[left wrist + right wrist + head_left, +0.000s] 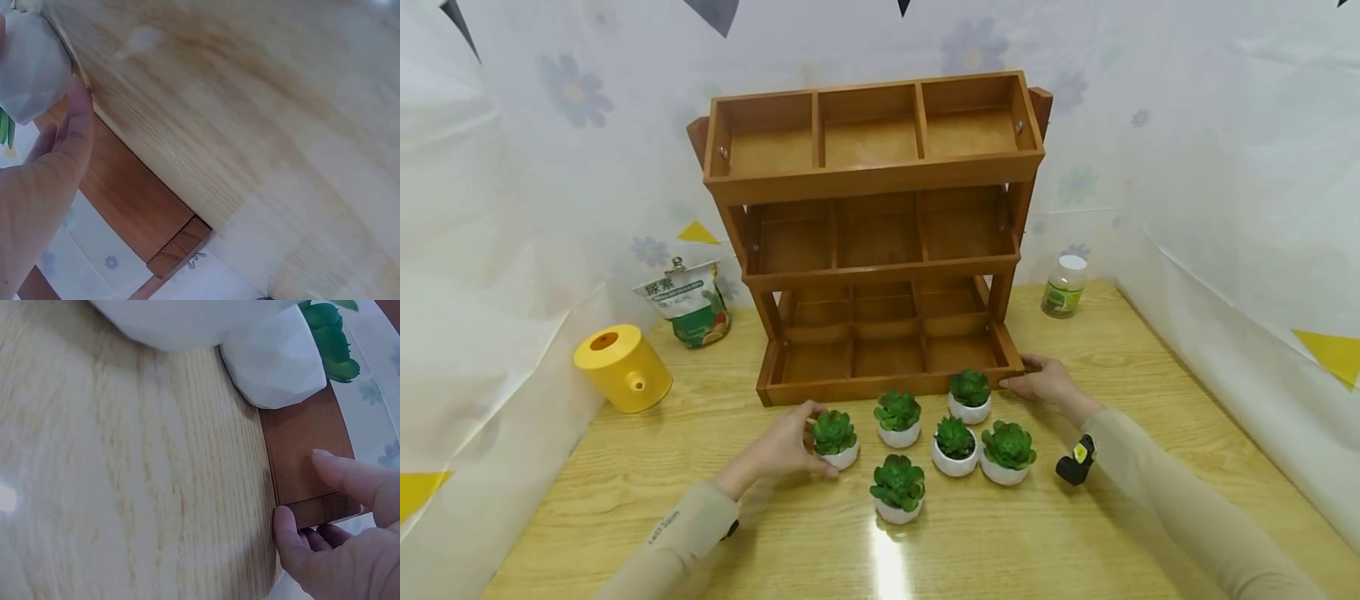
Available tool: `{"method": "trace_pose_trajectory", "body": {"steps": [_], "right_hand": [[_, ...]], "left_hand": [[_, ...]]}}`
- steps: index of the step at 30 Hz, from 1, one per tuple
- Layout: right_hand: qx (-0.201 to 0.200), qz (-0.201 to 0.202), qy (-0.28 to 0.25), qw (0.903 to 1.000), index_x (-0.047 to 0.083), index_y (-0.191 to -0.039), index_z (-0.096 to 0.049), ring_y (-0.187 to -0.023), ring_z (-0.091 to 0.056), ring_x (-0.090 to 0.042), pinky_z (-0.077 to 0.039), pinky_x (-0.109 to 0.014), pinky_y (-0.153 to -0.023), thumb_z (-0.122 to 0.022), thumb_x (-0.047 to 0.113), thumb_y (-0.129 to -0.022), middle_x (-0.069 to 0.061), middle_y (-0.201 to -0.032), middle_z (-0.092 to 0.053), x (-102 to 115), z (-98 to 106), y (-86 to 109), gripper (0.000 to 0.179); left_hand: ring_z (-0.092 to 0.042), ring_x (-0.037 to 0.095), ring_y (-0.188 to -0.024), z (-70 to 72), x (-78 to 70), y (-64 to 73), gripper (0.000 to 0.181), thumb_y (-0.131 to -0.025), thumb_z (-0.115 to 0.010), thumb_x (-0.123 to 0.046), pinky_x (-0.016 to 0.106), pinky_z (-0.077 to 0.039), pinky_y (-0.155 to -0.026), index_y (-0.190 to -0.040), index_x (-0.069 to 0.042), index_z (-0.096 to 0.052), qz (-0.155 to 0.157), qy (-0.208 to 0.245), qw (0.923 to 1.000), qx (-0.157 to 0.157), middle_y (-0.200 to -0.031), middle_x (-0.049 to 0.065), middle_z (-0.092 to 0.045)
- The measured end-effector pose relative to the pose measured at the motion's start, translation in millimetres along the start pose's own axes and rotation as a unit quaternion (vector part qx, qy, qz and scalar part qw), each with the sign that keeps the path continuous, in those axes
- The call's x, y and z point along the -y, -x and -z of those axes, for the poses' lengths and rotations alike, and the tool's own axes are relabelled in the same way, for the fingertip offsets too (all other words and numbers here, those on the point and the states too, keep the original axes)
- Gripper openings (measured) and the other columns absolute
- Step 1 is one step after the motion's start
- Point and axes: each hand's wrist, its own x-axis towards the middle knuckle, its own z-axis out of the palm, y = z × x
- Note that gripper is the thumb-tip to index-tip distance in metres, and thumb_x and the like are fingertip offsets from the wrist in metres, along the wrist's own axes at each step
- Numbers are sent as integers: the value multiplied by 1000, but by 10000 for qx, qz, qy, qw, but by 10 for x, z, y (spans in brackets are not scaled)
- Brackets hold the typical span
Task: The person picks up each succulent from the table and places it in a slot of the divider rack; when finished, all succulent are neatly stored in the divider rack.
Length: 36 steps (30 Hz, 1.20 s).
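Note:
My left hand curls round the leftmost potted succulent, with thumb and fingers on either side of its white pot. In the left wrist view, a fingertip meets the faceted white pot near the tabletop. A three-tier wooden plant stand with divided trays stands behind the pots. My right hand grips its front right corner. The right wrist view shows the thumb against the front board and the other fingers bent round its end.
Several more succulents in white pots stand before the stand, among them a front one and a right one. A yellow watering can and a clipped green-and-white bag are at the left. A white-capped jar stands at the back right.

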Motion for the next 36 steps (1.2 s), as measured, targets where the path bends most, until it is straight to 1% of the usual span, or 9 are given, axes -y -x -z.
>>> {"method": "trace_pose_trajectory", "body": {"steps": [7, 10, 13, 17, 23, 28, 31, 34, 36], "right_hand": [[5, 15, -159, 9999, -8, -149, -19, -92, -59, -4, -54, -19, -80, -65, 4, -90, -34, -148, -28, -13, 2, -4, 76], [20, -17, -254, 9997, -7, -150, -18, -98, -59, -9, -53, -19, -80, -64, 3, -90, -33, -149, -26, -17, -7, -5, 76], [-9, -57, -316, 9995, -6, -150, -19, -107, -58, -18, -53, -19, -80, -64, 3, -90, -33, -149, -27, -22, -16, -9, 75], [-69, -39, -248, 9997, -5, -150, -20, -113, -55, -23, -53, -20, -80, -65, 4, -90, -33, -148, -28, -26, -19, -11, 75], [-162, 1, -143, 9998, -5, -149, -24, -107, -57, -18, -53, -17, -77, -67, 7, -89, -32, -147, -32, -40, -21, -30, 75], [-277, 42, 130, 9995, -3, -149, -28, -117, -54, -25, -52, -17, -77, -71, 13, -87, -30, -147, -34, -53, -25, -35, 77], [-372, 61, 460, 9982, -2, -148, -30, -120, -52, -31, -51, -22, -80, -73, 21, -86, -29, -146, -37, -56, -24, -25, 79], [-444, 130, 741, 9962, -3, -147, -31, -125, -47, -37, -48, -34, -93, -74, 26, -85, -28, -146, -37, -68, -22, -17, 81], [-474, 174, 845, 9951, -4, -147, -31, -129, -43, -40, -42, -44, -102, -74, 28, -85, -28, -146, -37, -79, -21, -12, 82]], "left_hand": [[-63, 24, -98, -13, 11, -14, 82, -63, -90, -31, 25, -55, -75, -126, 1, -48, -35, 110, 9999, 15, -116, 14, -61], [-63, 23, -98, -21, 19, -12, 82, -64, -90, -32, 25, -55, -75, -126, 1, -48, -14, 93, 9999, 36, -115, 13, -61], [-63, 22, -97, -26, 20, -13, 83, -64, -89, -32, 26, -55, -74, -127, 1, -48, -31, 53, 10000, 35, -116, 13, -61], [-63, 23, -97, -22, 17, -14, 81, -65, -89, -32, 25, -55, -74, -127, 1, -49, -105, 55, 9999, 60, -116, 13, -62], [-62, 23, -97, -17, 16, -17, 82, -65, -89, -31, 24, -55, -74, -129, 2, -50, -89, 194, 9998, 51, -116, 12, -62], [-62, 20, -96, -17, 24, -12, 80, -65, -89, -31, 23, -55, -74, -128, 0, -52, -62, 316, 9995, 51, -113, 9, -64], [-62, 19, -94, -19, 29, -6, 80, -65, -89, -32, 22, -54, -73, -127, 0, -53, -72, 278, 9996, -21, -111, 8, -65], [-63, 18, -92, -24, 38, -2, 78, -64, -89, -34, 22, -54, -71, -125, 0, -54, -145, 221, 9996, -98, -108, 7, -66], [-63, 17, -92, -26, 47, -3, 76, -64, -89, -33, 22, -54, -71, -124, 0, -55, -185, 222, 9995, -111, -107, 6, -67]]}}
